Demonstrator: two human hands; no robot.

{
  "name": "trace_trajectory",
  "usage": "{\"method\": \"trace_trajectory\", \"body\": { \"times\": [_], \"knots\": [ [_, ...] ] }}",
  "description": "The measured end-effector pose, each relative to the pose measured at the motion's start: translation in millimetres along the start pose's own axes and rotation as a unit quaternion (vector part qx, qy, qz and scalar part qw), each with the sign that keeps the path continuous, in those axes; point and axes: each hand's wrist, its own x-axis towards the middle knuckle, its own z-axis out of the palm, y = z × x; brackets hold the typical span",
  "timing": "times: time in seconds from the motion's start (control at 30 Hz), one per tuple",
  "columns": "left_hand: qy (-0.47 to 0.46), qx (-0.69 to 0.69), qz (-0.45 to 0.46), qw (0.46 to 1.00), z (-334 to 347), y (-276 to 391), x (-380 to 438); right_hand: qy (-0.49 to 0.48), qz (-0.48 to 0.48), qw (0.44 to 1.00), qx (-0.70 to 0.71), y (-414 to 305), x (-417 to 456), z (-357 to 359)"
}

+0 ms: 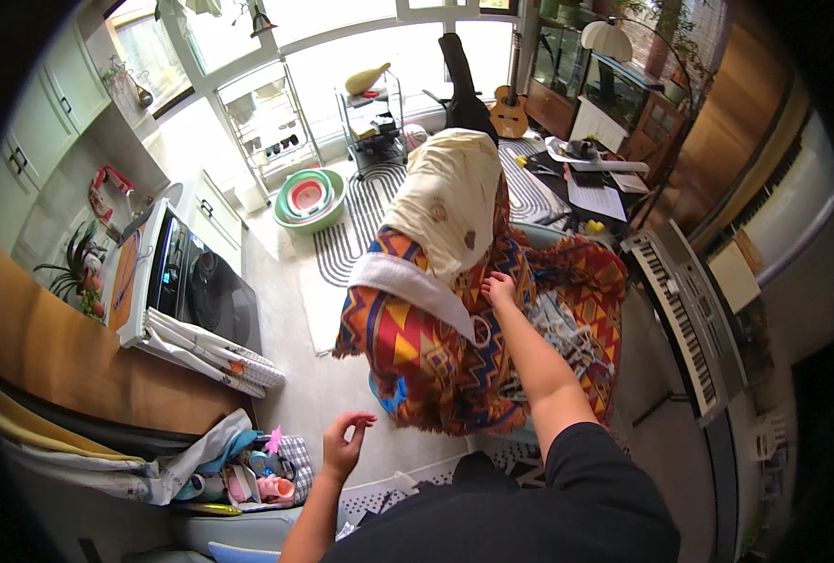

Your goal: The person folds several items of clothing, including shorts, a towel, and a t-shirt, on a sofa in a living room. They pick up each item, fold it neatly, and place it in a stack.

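In front of me, a fringed throw [403,338] with red, orange and blue zigzags is draped over a seat whose grey-blue edge [543,233] shows behind. A cream cloth [449,197] with brown patches covers the raised part, and a white strip of fabric [410,285] lies across the throw. My right hand [499,288] is at the throw beside the cream cloth, fingers bent; whether they pinch fabric is unclear. Below it are a white ring [482,331] and a heap of pale hangers [572,345]. My left hand [343,443] hovers empty, fingers curved and apart from the thumb.
To the right stands an electronic keyboard [677,317]; behind it, a dark table [561,176] holds papers. Nested basins [308,200] sit near a striped rug [357,218]. On my left are a washing machine [213,281] and a checked basket [297,457] of small items.
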Motion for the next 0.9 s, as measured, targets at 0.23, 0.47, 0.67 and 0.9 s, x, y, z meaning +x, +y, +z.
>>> {"method": "trace_trajectory", "body": {
  "times": [0.23,0.47,0.67,0.9],
  "knots": [
    [-0.048,0.088,0.066,0.993,63,73,67,0.033,0.090,0.987,0.126,3,180,-1],
    [0.010,0.040,-0.010,0.999,97,78,105,-0.237,0.146,0.906,0.320,-52,159,4],
    [0.038,0.102,0.183,0.977,130,127,186,-0.420,0.037,0.812,0.404,-212,43,15],
    [0.157,0.216,0.333,0.904,121,252,301,-0.574,0.004,0.735,0.362,-353,-54,104]
  ]
}}
